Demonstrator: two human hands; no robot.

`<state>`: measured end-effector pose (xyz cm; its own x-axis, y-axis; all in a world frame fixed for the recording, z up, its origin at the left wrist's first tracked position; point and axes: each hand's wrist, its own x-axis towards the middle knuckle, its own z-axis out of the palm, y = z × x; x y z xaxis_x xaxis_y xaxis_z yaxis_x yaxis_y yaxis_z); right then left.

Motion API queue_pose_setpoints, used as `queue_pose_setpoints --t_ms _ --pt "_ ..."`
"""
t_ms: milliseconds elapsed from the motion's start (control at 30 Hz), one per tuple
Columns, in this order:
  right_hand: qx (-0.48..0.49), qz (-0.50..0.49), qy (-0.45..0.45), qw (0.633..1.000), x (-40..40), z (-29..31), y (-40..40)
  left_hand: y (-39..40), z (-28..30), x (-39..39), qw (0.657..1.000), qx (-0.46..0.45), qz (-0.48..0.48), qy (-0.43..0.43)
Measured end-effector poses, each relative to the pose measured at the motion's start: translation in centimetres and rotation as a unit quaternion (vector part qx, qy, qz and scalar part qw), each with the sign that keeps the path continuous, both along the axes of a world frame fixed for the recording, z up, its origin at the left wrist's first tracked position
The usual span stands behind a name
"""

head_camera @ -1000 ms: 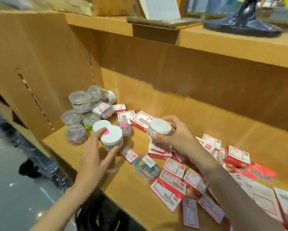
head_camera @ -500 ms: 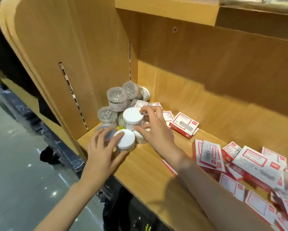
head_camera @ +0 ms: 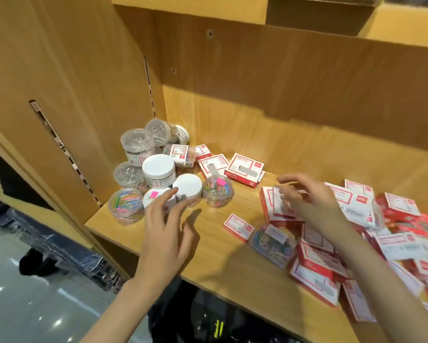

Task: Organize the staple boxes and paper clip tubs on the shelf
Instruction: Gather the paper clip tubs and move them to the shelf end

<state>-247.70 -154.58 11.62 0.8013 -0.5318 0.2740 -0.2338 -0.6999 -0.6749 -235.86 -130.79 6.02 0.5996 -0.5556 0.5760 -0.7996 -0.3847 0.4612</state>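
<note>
A: Start with the hands. What are they doing?

B: The left hand (head_camera: 167, 231) has its fingers spread and loose, fingertips just at the white-lidded tub (head_camera: 187, 188) without closing round it. The right hand (head_camera: 307, 204) reaches toward three o'clock over the staple boxes (head_camera: 361, 206); its fingers are blurred, so I cannot tell whether they pinch a box or only hover.

A: And the things to be sorted?

B: The paper clip tubs (head_camera: 136, 144) cluster at about ten o'clock from the left hand, in the shelf's back-left corner: clear ones, white-lidded ones, and a tub of coloured clips (head_camera: 126, 205) at the front edge. The boxes lie heaped from three to five o'clock. A few boxes (head_camera: 243, 168) sit at twelve, mixed in beside the tubs, and one clear case of clips (head_camera: 272, 240) lies among the boxes.

A: How would you do this step well?

B: I'd take one box squarely by its long sides, lift it clear of the heap, and keep the left hand steadying the tubs, which look ready to roll.

A: The surroundings?

B: A wooden shelf (head_camera: 208, 256) with a wood back panel (head_camera: 282, 82) and slotted side panel (head_camera: 67, 82); another shelf above. Glossy grey floor (head_camera: 22, 305) lies at seven o'clock.
</note>
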Motion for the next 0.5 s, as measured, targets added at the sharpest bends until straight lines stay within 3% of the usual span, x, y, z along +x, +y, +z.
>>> queue_pose_setpoints --t_ms 100,200,300,400,500 --pt "0.017 -0.032 0.037 0.999 -5.2 0.2 -2.2 -1.9 -0.5 -0.9 0.998 0.024 -0.057 0.009" --pt "-0.056 -0.007 0.05 0.997 -8.1 0.2 -2.0 -2.9 -0.4 -1.0 0.994 0.049 -0.099 0.021" --pt "-0.118 -0.032 0.117 0.986 -10.1 -0.3 -1.6 -4.4 0.1 -1.9 0.984 0.07 -0.159 0.044" --pt "-0.106 -0.062 0.163 0.979 -12.5 -0.6 -2.1 -6.8 0.1 -3.7 0.964 0.111 -0.236 0.048" --pt "-0.097 -0.051 0.154 0.982 -14.5 -0.7 -2.5 -8.6 -0.4 -5.3 0.95 0.147 -0.275 0.018"
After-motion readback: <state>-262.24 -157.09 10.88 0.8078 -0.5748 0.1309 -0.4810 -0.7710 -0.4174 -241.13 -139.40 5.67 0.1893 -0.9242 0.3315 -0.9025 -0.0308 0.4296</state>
